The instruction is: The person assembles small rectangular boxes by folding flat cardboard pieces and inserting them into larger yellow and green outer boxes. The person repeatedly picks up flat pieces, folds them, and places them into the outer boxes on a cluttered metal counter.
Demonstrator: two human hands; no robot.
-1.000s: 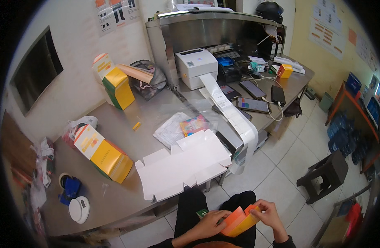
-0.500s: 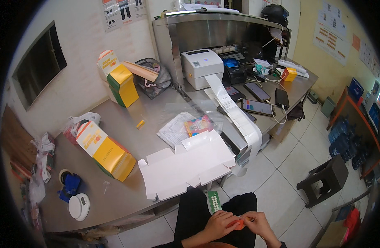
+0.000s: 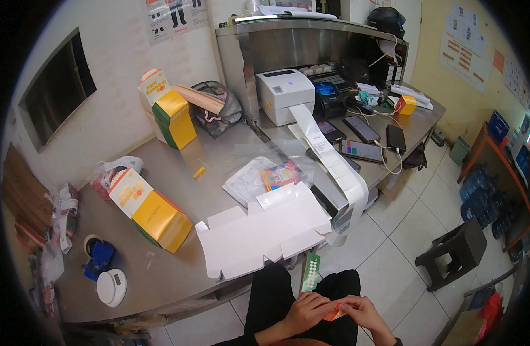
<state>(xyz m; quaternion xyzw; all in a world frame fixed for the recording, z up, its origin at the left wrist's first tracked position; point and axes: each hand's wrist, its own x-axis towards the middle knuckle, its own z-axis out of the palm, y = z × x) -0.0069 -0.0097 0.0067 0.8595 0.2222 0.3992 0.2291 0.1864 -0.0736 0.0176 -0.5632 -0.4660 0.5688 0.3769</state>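
Above my lap, my left hand (image 3: 304,312) is closed round a small printed cardboard carton (image 3: 311,272). The carton's green panel with a white pattern sticks up beyond my knuckles. Its orange part (image 3: 333,314) shows between my hands; my fingers hide where the two colours join. My right hand (image 3: 360,313) pinches the orange end with thumb and fingers. Just ahead, a flat unfolded white carton (image 3: 265,233) lies at the table's near edge, its tabs spread out.
On the steel table (image 3: 178,282) are a lying yellow carton (image 3: 155,216), an upright one (image 3: 175,124), a white scale (image 3: 111,288) and a blue tape dispenser (image 3: 100,259). A label printer (image 3: 285,95) trails a paper strip. A dark stool (image 3: 452,248) stands right.
The green panel has swung to the right and tilted. My hands have shifted slightly on the carton, and less of its orange part shows. The whole view has moved a little.
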